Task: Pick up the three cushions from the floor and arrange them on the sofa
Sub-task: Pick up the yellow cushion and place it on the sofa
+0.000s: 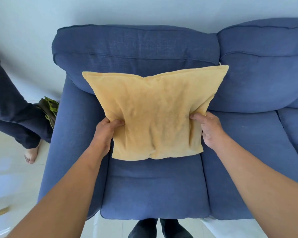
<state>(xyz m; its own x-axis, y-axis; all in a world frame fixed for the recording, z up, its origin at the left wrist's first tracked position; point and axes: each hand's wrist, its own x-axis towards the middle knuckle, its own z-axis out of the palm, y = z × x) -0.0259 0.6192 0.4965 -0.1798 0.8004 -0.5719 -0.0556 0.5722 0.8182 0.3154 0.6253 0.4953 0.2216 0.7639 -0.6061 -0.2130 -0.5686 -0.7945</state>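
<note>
Yellow cushion (155,114) held over blue sofa (153,186), upper edge against backrest, lower edge above seat. Left side gripped by left hand (105,134), thumb on front face; right side gripped by right hand (208,127). Second person's trouser leg (12,107) and bare foot (31,155) seen at left on floor (10,169).

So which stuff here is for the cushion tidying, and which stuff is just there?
For the job:
- soft square yellow fabric cushion
- big blue fabric sofa
- left hand and right hand, each gripping a side of the cushion

Just there:
- another person's dark trouser leg and bare foot on the pale floor
- green and brown patterned cloth thing beside the sofa arm
</note>
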